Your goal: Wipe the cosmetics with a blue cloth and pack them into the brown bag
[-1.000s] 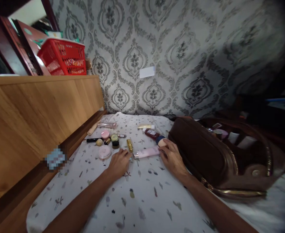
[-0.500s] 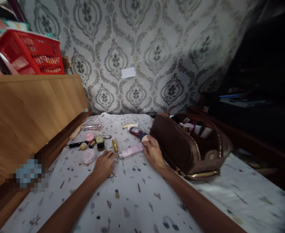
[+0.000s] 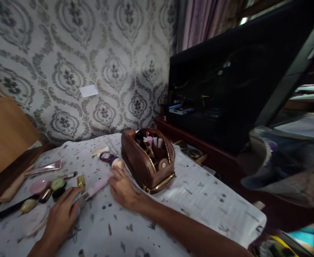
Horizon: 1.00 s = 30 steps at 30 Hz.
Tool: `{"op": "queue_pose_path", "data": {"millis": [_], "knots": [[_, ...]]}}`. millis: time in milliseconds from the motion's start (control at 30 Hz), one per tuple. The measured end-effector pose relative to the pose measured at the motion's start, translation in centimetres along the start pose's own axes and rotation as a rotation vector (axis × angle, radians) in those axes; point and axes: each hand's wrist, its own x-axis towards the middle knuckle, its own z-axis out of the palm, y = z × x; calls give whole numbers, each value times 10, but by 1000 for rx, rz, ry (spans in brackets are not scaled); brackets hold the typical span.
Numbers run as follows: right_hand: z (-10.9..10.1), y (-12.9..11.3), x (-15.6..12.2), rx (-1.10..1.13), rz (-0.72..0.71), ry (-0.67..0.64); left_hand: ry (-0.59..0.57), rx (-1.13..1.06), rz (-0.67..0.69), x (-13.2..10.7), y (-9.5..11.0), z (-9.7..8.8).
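A pink tube (image 3: 99,185) lies on the patterned bedsheet (image 3: 194,192) between my hands. My right hand (image 3: 122,187) has its fingers bent onto the tube's right end, just left of an open brown cosmetic pouch (image 3: 143,166) that stands full of upright items. My left hand (image 3: 60,217) is curled at the tube's silver cap end, with something pale under its fingers that I cannot make out. Close by lie a gold lipstick (image 3: 80,181), a green jar (image 3: 57,184) and a beige-capped bottle (image 3: 117,162).
More cosmetics are scattered to the left: a pink compact (image 3: 38,186), a black brush (image 3: 7,210), a dark red bottle (image 3: 106,156). A wooden headboard (image 3: 4,132) borders the left. A black case (image 3: 226,89) stands behind the pouch. The bed edge (image 3: 253,221) drops off at right.
The view has swung to the right, bringing the black case and the bed edge into sight. Both hands stay at the pink tube; the left hand's fingers have curled more tightly.
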Motion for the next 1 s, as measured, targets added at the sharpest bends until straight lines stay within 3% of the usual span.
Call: {"op": "queue_pose_path", "data": {"millis": [167, 267, 333, 467, 767, 1000], "knots": [[-48, 3, -36, 7, -274, 108, 11, -186, 267, 102, 84, -19], [-71, 16, -52, 51, -360, 228, -27, -156, 438, 148, 130, -10], [-77, 26, -61, 65, -382, 274, -63, -105, 489, 164, 145, 4], [-78, 38, -72, 95, -405, 290, -112, -105, 520, 162, 145, 26], [-73, 36, -73, 174, -326, 350, 84, -291, 360, 121, 143, 59], [-70, 35, -69, 176, -267, 370, 161, -430, 322, 111, 142, 83]]}}
